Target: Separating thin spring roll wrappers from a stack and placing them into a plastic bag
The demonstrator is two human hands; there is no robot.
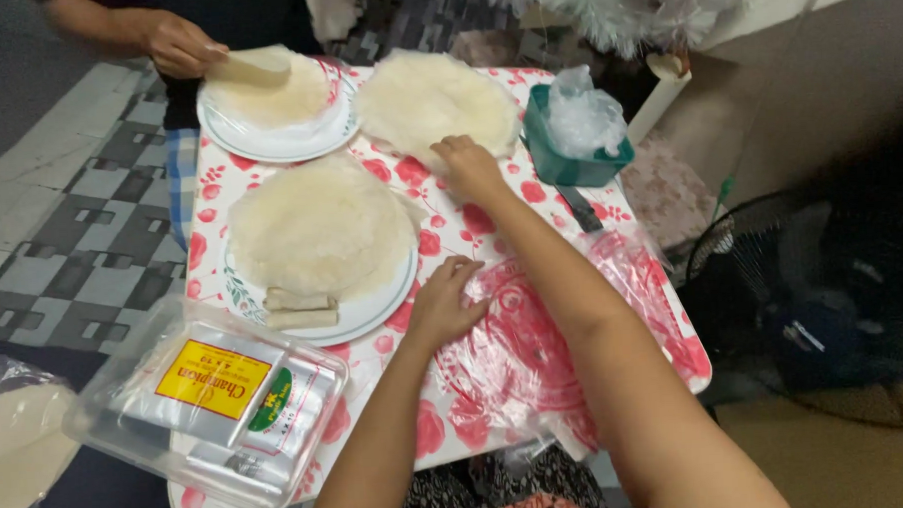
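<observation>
Head view looks down on a small table [610, 193] with a red rose cloth, and the relation that matters is between the right hand [469, 168] and the loose round wrapper sheet [434, 96] lying flat on the cloth at the far side. That hand reaches well forward, palm down, its fingers [451, 146] lying close together and slightly curled on the sheet's near edge, so the sheet spreads away from the fingertips toward the far rim of the table; being round, it has no long axis to speak of. Whether the fingertips pinch the edge or merely press on it cannot be told. The left hand [443, 304] is much nearer the body, resting with fingers loosely bent on a crinkled clear plastic sheet [535, 361], just beside a plate [373, 312] stacked with more wrappers, two finished rolls [300, 308] at its near edge. A green tub [558, 160] holding a plastic bag stands just right of the loose sheet. Across the table another person's hand [176, 43] holds a roll over a second plate [267, 140].
</observation>
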